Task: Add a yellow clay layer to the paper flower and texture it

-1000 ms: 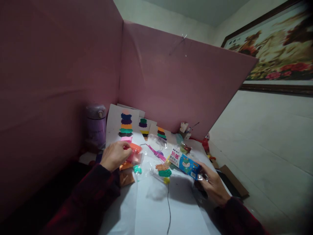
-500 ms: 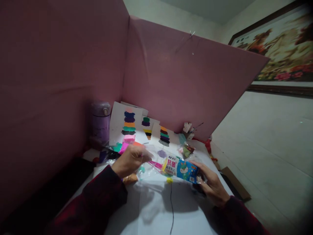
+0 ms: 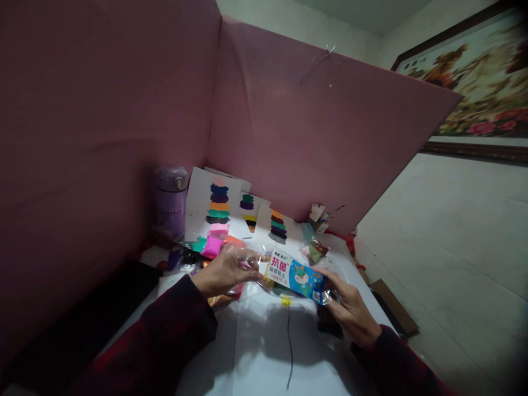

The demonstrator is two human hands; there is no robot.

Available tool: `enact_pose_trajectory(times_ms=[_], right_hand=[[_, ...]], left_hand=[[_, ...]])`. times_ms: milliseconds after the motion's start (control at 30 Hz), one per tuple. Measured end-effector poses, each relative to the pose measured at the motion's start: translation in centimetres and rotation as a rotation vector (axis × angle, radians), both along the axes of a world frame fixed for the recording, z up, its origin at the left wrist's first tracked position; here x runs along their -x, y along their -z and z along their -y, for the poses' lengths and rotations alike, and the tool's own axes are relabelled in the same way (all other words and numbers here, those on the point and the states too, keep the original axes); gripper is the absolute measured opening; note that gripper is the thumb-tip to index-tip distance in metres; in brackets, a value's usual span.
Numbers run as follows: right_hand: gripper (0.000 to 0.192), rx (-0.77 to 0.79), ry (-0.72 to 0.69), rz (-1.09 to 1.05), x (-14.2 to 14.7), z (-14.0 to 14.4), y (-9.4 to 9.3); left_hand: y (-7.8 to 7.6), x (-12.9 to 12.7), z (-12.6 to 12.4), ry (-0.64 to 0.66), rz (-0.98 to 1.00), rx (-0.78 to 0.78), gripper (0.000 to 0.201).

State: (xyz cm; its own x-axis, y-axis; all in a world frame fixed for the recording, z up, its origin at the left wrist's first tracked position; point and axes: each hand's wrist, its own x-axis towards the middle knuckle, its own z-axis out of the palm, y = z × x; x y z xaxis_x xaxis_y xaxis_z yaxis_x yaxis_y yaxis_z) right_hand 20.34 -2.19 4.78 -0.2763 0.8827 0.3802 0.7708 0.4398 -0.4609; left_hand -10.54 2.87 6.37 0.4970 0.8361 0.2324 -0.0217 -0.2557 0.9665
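Both hands have come closer together since the earlier frame, and now I hold the clay packet (image 3: 295, 275) between them. My right hand (image 3: 348, 308) grips its right end, my left hand (image 3: 225, 270) pinches the clear wrapping at its left end. Below the packet lies a black cord (image 3: 289, 346) on the white worktop (image 3: 264, 363). Beyond my left hand are a pink clay piece (image 3: 211, 247) and a purple bottle (image 3: 170, 198).

Two bare hands are seen, the left hand (image 3: 223, 270) and the right hand (image 3: 350, 311), with no gloves, rings or watch made out in the dim light. Both forearms are covered to the wrist by long dark red fabric sleeves (image 3: 165, 330), loosely creased and shaded almost black in places. A faint darker check may be woven in, though this cannot be told.
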Motion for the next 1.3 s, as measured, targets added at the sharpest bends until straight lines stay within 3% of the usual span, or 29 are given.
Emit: enact_pose_trajectory(times_ms=[167,367,633,800,1000,1300], right_hand=[[0.045,0.009,0.075,0.110,1.2,0.3,-1.8],[0.043,0.081,0.155,0.220,2.2,0.4,-3.7],[0.039,0.102,0.357,0.345,4.5,0.7,-4.9],[0.044,0.027,0.237,0.287,4.2,0.3,-4.9],[0.043,-0.020,0.071,0.114,2.5,-0.7,-4.6],[0.033,0.175,0.036,-0.104,3.0,-0.2,-3.4]], left_hand=[[-0.2,0.4,0.0,0.009,0.001,0.158,0.022],[0.0,0.7,-0.2,0.073,-0.018,0.294,0.046],[-0.5,-0.5,0.5,-0.028,0.002,0.202,0.029],[-0.9,-0.4,1.0,-0.113,0.023,0.086,0.022],[-0.2,-0.1,0.2,-0.180,0.073,-0.006,0.022],[0.5,-0.6,0.0,-0.197,0.187,0.073,0.024]])
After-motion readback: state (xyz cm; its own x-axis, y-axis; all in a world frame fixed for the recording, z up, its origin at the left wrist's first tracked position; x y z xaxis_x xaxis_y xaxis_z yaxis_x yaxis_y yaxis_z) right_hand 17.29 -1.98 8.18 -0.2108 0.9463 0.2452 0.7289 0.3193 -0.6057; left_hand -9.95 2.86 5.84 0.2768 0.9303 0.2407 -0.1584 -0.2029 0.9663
